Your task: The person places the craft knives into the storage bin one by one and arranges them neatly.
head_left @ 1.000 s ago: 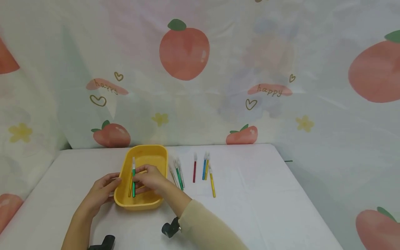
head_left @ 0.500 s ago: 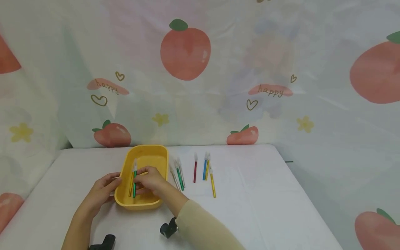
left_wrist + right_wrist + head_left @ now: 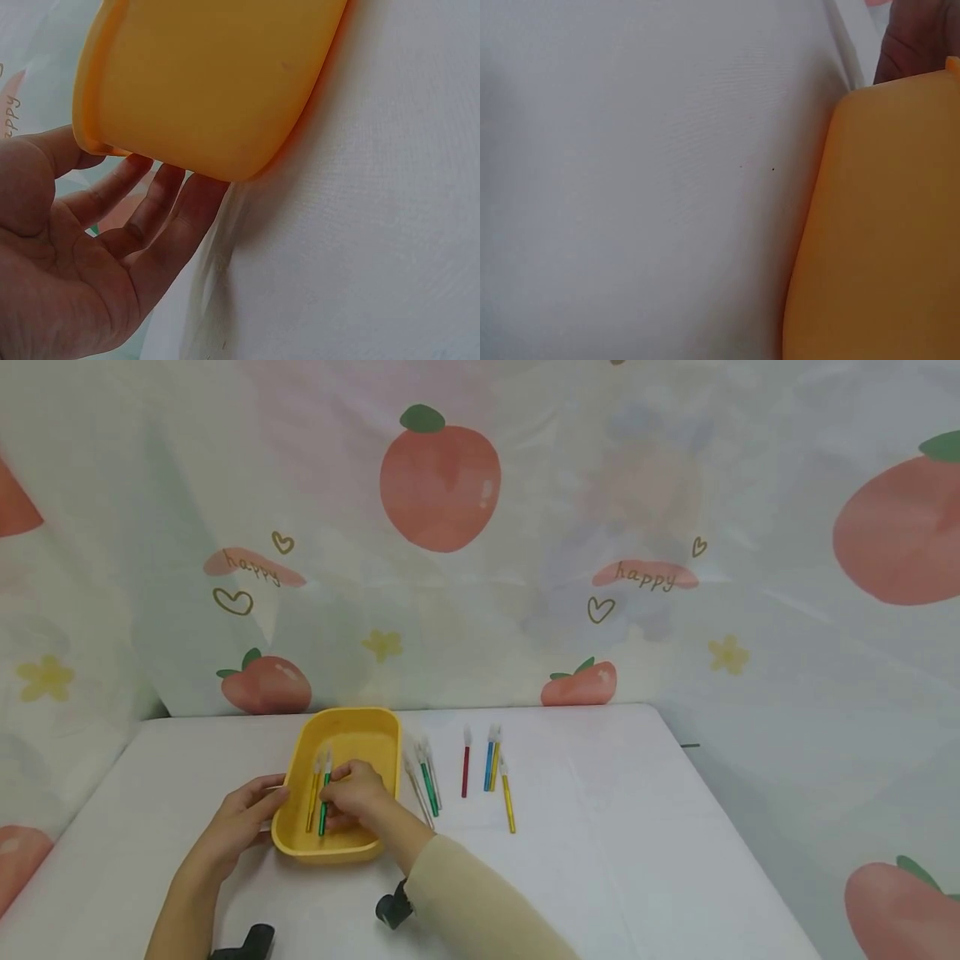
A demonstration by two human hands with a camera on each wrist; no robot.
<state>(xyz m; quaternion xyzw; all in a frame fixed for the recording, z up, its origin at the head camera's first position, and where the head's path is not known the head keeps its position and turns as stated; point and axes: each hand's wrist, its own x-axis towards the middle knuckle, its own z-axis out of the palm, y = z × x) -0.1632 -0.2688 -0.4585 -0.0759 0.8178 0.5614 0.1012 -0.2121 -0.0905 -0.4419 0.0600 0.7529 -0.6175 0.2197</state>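
Observation:
A yellow plastic tray (image 3: 378,735) stands on the white table. My left hand (image 3: 243,817) holds its left side; in the left wrist view the thumb is at the rim and the fingers (image 3: 169,210) lie against the outer wall. My right hand (image 3: 358,795) reaches inside and pinches a green pen (image 3: 324,817) with a whitish cap, low in the tray. A yellow pen (image 3: 312,802) lies close on its left, nearly parallel. From the right wrist, the outer wall of the tray (image 3: 885,225) hides most of the right hand's work.
Right beside the tray lie another green pen (image 3: 430,789) and slim silvery pens (image 3: 417,793). Further right are a red pen (image 3: 465,772), a blue pen (image 3: 489,767) and two yellow pens (image 3: 508,802). A fruit-printed cloth (image 3: 495,610) hangs behind the table.
The green pen has come down lower in the tray and its capped end has shifted slightly right, apart from the yellow pen. My right hand moved with it; the left hand kept its place.

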